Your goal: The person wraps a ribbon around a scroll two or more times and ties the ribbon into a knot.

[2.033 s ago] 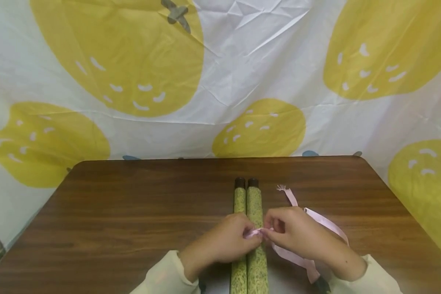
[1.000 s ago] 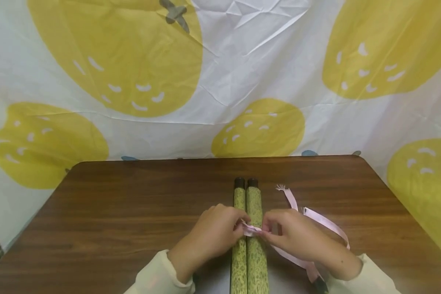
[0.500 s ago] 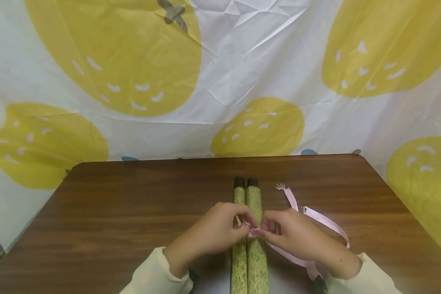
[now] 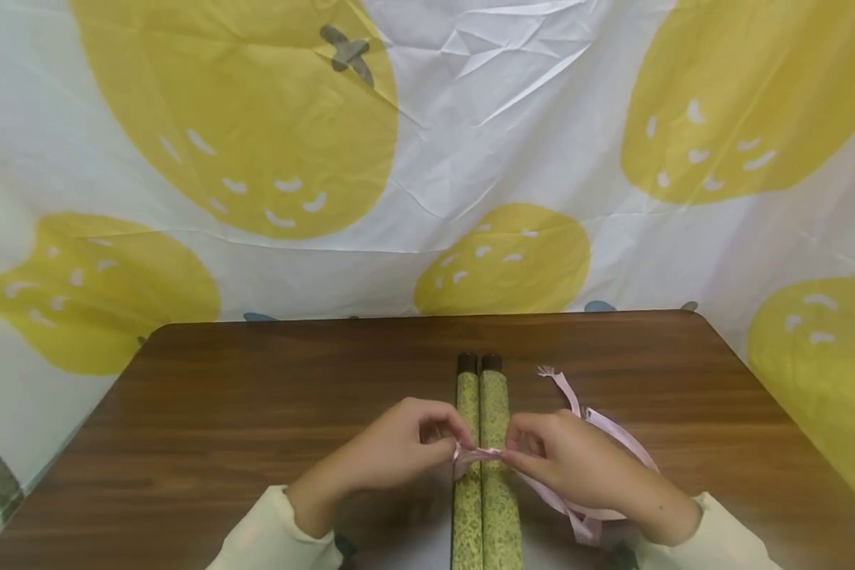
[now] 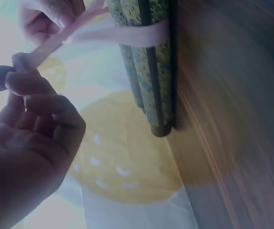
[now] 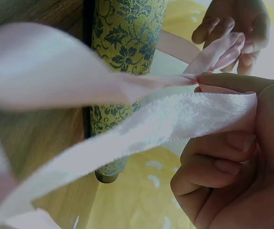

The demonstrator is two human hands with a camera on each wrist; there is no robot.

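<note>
Two scroll-like rolls in yellow-green floral cloth, a left roll (image 4: 468, 514) and a right roll (image 4: 501, 507), lie side by side, each with a dark end knob at the far end. A pink satin ribbon (image 5: 127, 36) passes around them. Over the rolls, my left hand (image 4: 399, 445) pinches a stretch of this ribbon between thumb and index finger. Just to its right, my right hand (image 4: 573, 459) pinches the ribbon where strands gather. In the right wrist view, a loop stands out toward the left fingers, and a broad strand (image 6: 170, 121) runs across the right hand.
Long loose ribbon tails (image 4: 620, 434) curve over the brown wooden table (image 4: 256, 412) to the right of the rolls, one with a frayed end. Behind the table's far edge hangs a white cloth (image 4: 313, 281) printed with big yellow fruit.
My left hand has shifted left and drawn the pinched ribbon out into a longer span over the rolls. My right hand keeps its pinch near the same spot. The head view has tilted slightly.
</note>
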